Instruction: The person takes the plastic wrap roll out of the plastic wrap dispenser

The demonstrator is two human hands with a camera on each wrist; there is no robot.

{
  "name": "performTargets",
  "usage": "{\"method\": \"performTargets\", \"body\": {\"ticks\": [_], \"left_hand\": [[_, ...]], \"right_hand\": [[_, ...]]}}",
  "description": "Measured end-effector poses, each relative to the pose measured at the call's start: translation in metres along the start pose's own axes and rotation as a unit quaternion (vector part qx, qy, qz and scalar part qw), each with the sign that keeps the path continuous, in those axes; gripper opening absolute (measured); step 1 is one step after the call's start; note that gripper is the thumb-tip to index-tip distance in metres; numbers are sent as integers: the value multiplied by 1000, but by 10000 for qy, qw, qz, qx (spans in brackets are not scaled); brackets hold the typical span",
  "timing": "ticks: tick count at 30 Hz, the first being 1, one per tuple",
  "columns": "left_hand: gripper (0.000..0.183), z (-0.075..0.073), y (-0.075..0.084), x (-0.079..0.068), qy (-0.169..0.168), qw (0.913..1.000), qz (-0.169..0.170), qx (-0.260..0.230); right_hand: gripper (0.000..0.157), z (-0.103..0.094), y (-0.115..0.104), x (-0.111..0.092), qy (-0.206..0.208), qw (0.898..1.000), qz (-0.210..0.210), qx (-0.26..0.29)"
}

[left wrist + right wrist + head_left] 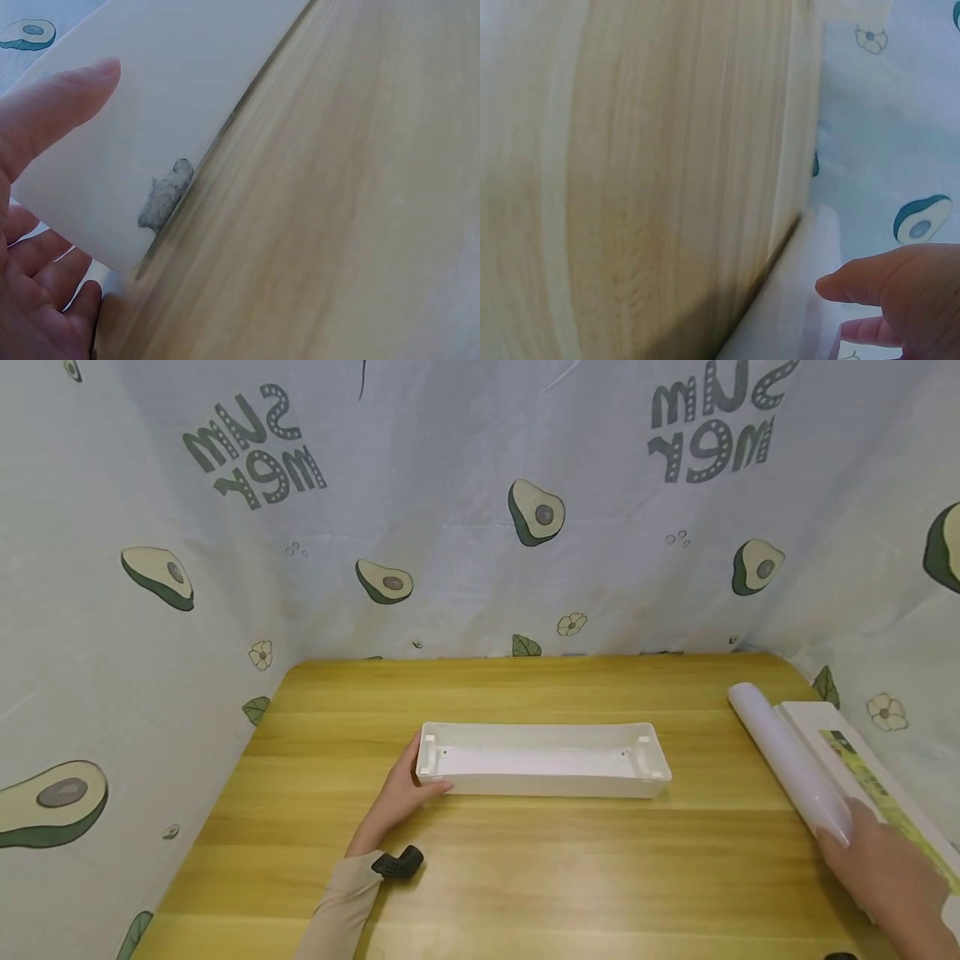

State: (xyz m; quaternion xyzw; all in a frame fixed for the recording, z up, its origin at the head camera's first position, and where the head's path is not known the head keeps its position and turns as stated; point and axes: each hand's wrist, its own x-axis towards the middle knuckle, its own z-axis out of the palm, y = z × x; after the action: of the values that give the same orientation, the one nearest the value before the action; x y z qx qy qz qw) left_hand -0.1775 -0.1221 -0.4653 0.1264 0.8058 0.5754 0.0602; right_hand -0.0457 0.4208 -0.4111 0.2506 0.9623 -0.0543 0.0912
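A long white plastic case (543, 785), its top uncovered and a small bracket inside each end, lies across the table. My left hand (405, 783) grips its left end, thumb on the front wall and fingers around the end. In the left wrist view, a grey torn patch (166, 196) marks the case's wall near the lower edge. My right hand (885, 864) holds the near end of a shiny whitish roll of plastic film (787, 756) at the table's right side. The same roll (787, 319) shows below the thumb in the right wrist view.
Right of the roll lies a long white carton (813, 720) with a green and yellow label. The wooden table (525, 877) has rounded far corners. A white curtain (450, 485) printed with avocados hangs behind and at both sides.
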Motion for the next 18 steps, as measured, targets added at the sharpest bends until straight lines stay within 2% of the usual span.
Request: {"method": "performTargets", "body": {"ticks": [3, 11, 14, 18], "left_hand": [[101, 0, -1, 0, 24, 10000, 22, -70], [102, -1, 3, 2, -158, 9999, 3, -25], [101, -4, 7, 5, -237, 9995, 46, 192], [100, -8, 11, 6, -277, 9967, 55, 767]], "right_hand": [[70, 1, 0, 3, 115, 9999, -30, -4], [62, 0, 0, 4, 985, 9928, -628, 279], [61, -2, -4, 2, 1190, 9903, -667, 263], [60, -5, -12, -2, 1471, 9839, -906, 452]]}}
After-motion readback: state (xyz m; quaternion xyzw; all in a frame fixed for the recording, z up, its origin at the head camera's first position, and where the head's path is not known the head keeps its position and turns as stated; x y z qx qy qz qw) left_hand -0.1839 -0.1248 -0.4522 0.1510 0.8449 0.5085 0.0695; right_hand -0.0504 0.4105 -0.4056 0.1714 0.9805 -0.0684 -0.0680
